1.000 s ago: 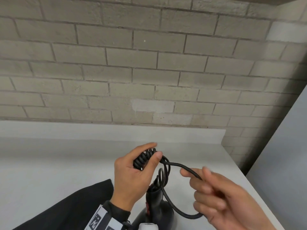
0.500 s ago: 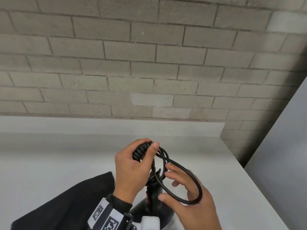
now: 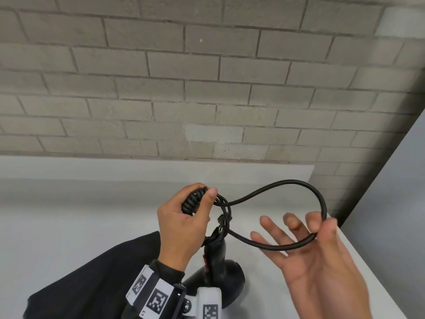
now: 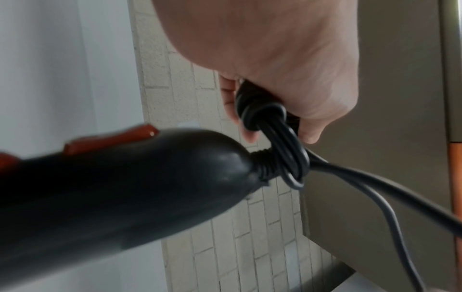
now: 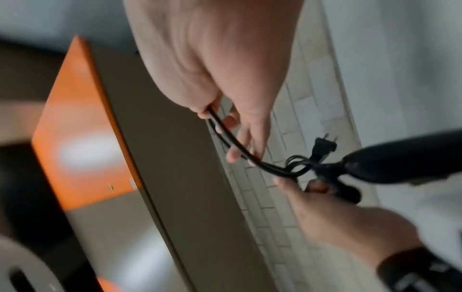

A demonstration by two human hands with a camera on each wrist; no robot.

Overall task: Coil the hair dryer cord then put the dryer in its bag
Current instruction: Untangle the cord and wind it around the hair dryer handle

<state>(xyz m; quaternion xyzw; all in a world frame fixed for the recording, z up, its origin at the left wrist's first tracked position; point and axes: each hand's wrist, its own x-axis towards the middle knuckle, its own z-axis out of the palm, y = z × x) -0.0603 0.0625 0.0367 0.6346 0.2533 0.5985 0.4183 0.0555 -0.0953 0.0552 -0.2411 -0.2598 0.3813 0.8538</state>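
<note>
Above counter (image 3: pixel 69 226): cord (image 3: pixel 287 184) across fingers (image 3: pixel 273 229)

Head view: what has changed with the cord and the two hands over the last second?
The right hand has swung out to the right, fingers spread, drawing the free cord loop wider and away from the bundle; the cord now runs between its thumb and fingers. The left hand still grips the coiled bundle above the hair dryer, and the black bag lies where it was on the counter.
</note>
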